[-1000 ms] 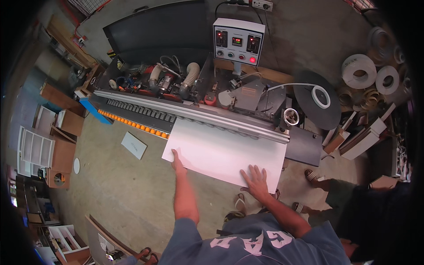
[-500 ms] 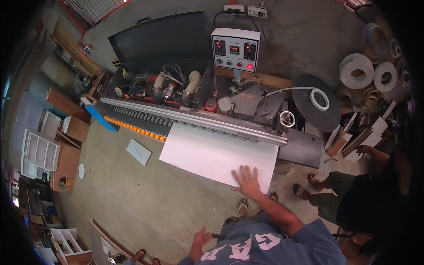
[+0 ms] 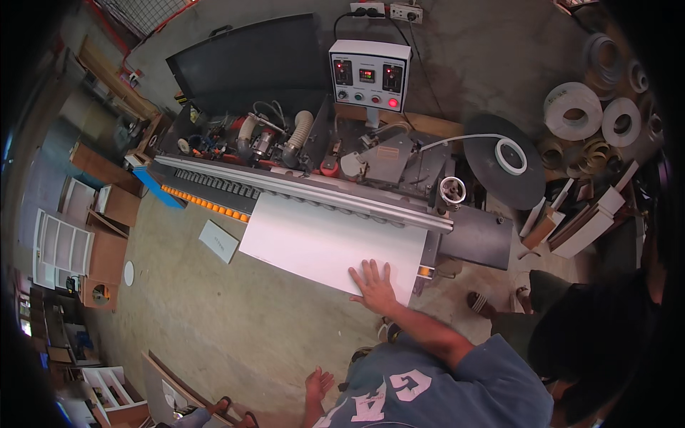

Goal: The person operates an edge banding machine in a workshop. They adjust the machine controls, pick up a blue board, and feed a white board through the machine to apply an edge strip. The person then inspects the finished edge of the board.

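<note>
A large white panel [image 3: 314, 242] lies along the front of a long edge banding machine [image 3: 300, 178], under its metal pressure rail and rollers. My right hand [image 3: 372, 285] rests on the panel's right part, fingers spread. My left hand [image 3: 319, 382] hangs low near my body, off the panel, empty with fingers apart. A row of orange rollers [image 3: 203, 203] runs left from the panel. Behind stands a white control box [image 3: 369, 75] with red lights and displays; a white band [image 3: 510, 155] sits on a black disc.
A co-worker [image 3: 578, 321] stands at my right; another person's feet [image 3: 239, 412] show at bottom left. Rolls of banding [image 3: 572, 110] and offcuts [image 3: 581, 221] are at right. A white board [image 3: 219, 241] lies on the floor; wooden cabinets [image 3: 64, 242] stand along the left.
My left hand has left the panel and dropped toward my body. The panel and my right hand have moved left along the machine. The co-worker at right has shifted.
</note>
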Tool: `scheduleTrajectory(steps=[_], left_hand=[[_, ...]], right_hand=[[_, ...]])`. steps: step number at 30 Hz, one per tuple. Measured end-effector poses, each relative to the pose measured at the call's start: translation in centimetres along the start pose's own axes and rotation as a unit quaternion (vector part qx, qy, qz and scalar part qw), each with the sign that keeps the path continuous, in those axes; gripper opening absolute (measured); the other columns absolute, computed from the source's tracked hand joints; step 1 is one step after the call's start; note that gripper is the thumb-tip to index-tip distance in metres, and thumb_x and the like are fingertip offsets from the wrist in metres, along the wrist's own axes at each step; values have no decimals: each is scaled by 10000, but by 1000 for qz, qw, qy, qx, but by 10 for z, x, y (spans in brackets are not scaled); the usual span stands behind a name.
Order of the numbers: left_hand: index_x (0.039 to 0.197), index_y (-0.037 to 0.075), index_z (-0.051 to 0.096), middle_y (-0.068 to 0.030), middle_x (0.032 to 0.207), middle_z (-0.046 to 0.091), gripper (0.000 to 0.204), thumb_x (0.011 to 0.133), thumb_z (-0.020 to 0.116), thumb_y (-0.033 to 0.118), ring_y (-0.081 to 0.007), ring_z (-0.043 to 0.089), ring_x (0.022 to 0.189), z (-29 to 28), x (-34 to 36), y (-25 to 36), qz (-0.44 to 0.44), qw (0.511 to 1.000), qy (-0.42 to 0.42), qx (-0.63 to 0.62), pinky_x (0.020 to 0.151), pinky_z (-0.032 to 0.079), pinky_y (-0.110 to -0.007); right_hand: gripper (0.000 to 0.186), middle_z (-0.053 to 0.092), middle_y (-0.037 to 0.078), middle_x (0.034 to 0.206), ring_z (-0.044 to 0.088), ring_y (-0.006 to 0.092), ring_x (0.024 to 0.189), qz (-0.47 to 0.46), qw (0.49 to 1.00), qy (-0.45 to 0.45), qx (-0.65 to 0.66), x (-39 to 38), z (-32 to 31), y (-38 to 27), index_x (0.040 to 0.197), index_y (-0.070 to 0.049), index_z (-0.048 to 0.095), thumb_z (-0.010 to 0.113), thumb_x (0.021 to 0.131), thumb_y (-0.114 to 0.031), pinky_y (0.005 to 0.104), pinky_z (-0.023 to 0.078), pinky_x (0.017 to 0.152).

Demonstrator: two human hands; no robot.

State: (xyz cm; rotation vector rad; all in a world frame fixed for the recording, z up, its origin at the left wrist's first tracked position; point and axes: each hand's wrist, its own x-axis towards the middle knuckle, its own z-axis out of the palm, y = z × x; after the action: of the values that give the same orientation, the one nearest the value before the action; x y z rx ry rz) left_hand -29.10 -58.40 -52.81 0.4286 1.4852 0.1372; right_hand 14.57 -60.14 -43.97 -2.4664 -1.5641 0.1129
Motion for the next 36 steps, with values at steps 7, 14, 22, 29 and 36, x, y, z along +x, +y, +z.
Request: scheduleTrajectory(steps=[7,14,22,29,36], left_hand=[[1399,-51,344,-224,1240,578,778,918,731,422,-353,673,1065,31,-14,17,18,999,26,24,837,613,-478],[1388,-60,384,-204,1184,610,771,909,740,428,-335,688,1020,35,-25,-5,17,997,70,-22,827,619,-465],[1376,-73,416,-183,1145,626,759,914,731,440,-315,698,988,51,-36,-47,13,995,86,-55,811,619,-433],[1338,-67,462,-168,1132,637,734,902,741,454,-300,697,977,54,-45,-68,-5,990,99,-97,804,615,-428],[1246,-49,525,-149,1057,681,657,901,742,466,-236,676,886,38,-43,-105,-47,990,121,-53,820,593,-401]], right_hand=[[919,318,274,1540,246,449,1462,-40,999,-24,9,22,-6,-5,1579,-134,282,584,881,-649,742,168,1105],[968,343,323,1495,258,483,1440,-96,995,-24,4,47,-12,-9,1541,-34,324,600,856,-659,696,182,1134],[995,369,354,1450,278,518,1408,-140,990,-19,-31,70,-11,-17,1510,8,363,543,853,-717,698,188,1130],[947,365,384,1430,273,556,1395,-145,989,-16,-24,87,-15,-30,1501,38,355,566,881,-646,715,166,1129],[920,362,381,1434,264,558,1400,-146,989,-7,-19,98,0,-50,1487,46,369,617,864,-585,713,160,1135]])
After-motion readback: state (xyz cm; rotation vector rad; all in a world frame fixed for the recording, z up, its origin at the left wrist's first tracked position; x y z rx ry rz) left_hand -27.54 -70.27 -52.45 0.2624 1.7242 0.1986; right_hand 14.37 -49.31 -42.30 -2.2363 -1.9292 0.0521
